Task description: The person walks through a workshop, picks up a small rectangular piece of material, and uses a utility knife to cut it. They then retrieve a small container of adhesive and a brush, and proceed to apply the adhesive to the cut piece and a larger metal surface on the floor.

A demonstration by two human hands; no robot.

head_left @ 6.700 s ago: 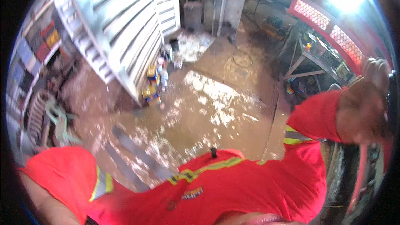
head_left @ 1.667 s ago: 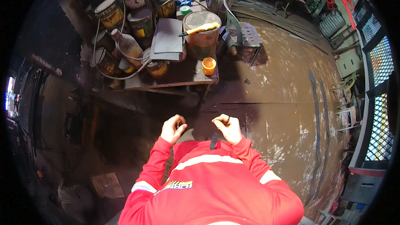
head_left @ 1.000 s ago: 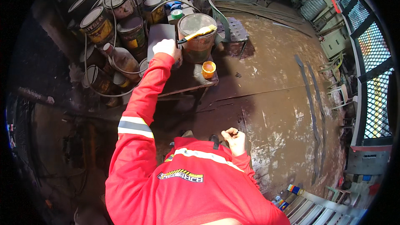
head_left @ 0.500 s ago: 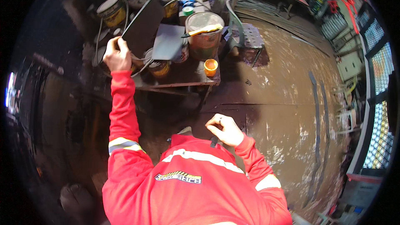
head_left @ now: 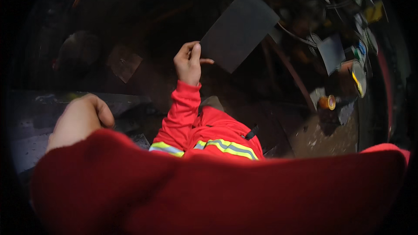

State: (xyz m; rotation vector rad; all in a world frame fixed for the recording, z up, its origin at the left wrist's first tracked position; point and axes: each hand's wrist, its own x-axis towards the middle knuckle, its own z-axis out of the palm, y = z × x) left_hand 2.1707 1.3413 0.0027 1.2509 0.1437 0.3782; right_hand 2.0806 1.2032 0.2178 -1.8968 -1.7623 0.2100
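Your left hand (head_left: 188, 62) is stretched out ahead of you at the middle of the view. The arm runs up from your chest in its red sleeve (head_left: 183, 109), and a yellow and grey reflective band (head_left: 226, 146) shows lower down. The wrist is straight and the back of the hand faces you. Your thumb lies along the near face of a dark flat sheet (head_left: 238, 28), and your fingers curl round its lower left corner, pinching it firmly. The sheet is held up in the air, tilted so that its long edges slant up to the right. It sits above and to the right of the hand, well apart from the cluttered table (head_left: 344, 74) at the right edge.

Your right hand (head_left: 80, 119) is very near the camera at the left. Its forearm crosses the whole lower part of the picture as a broad red blur. The fingers are curled into a loose fist with the thumb tucked against them, and nothing shows inside it.

On the table stand a small orange cup (head_left: 327, 102), a grey flat panel (head_left: 332, 52) and a round bucket (head_left: 358, 80) with yellow on its rim. The surroundings are too dark to read.
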